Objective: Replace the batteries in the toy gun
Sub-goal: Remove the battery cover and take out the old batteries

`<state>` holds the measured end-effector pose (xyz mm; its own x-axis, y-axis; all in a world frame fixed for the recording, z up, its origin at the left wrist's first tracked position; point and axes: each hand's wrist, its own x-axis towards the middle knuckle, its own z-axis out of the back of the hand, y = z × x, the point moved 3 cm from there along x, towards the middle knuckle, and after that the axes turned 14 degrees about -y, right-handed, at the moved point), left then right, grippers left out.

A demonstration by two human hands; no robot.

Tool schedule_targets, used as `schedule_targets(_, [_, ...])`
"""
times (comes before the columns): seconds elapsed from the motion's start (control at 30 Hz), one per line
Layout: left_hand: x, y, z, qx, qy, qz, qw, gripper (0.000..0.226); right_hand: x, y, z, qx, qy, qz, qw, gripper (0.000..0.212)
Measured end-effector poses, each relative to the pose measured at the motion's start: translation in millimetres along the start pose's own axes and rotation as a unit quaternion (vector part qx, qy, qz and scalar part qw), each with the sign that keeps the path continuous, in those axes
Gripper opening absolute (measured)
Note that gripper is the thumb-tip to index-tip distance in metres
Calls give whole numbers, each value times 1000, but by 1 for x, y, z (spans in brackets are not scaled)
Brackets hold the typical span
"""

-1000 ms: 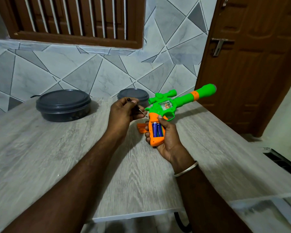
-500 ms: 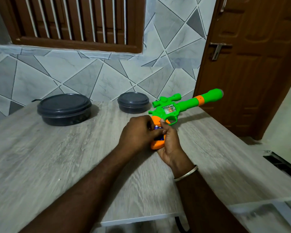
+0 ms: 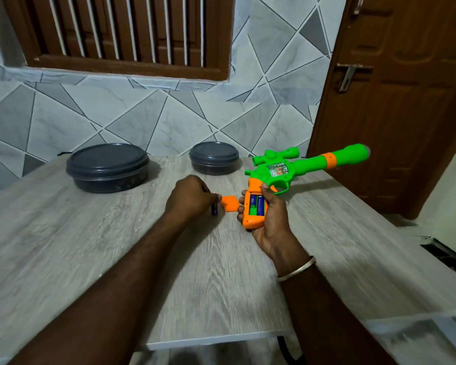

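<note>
My left hand (image 3: 192, 198) hovers low over the table (image 3: 90, 246), fingers curled in and pinching a small blue battery (image 3: 214, 208) that hangs end-down from my fingertips. Just beside it the orange cover (image 3: 230, 204) lies flat on the wood. My right hand (image 3: 271, 222) is wrapped round the orange grip of the toy gun (image 3: 287, 169), thumb up by the trigger guard, with the barrel pointing away towards the door. The open compartment (image 3: 256, 206) faces me. A blue cell sits in the far slot, and the near slot shows bare green plastic lower down. With the blur, I can't be sure that slot is fully empty.

I take the step in hand to be setting this cell down. It should go on its side, close to the cover but not on it, so it can't roll towards the edge. I should keep the grip face-up and level so the other cell doesn't drop out. Before I lift that one, I want to note which way its ends sit, so the fresh ones go in the same way.
</note>
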<state>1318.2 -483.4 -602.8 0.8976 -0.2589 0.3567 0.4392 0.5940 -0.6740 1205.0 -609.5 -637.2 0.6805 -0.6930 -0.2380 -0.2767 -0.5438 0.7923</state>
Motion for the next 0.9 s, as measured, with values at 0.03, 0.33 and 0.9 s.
schedule_targets(0.03, [2, 4, -5, 29, 15, 12, 999, 29, 0, 0, 0, -2, 0, -1, 1000, 44])
schedule_targets(0.33, [-6, -4, -6, 23, 21, 0, 1000, 28, -4, 0, 1, 0, 11, -10, 1000, 43])
schedule_targets(0.9, [-40, -57, 11, -490, -8, -79, 868, 12, -3, 1, -3, -15, 41, 14, 999, 41])
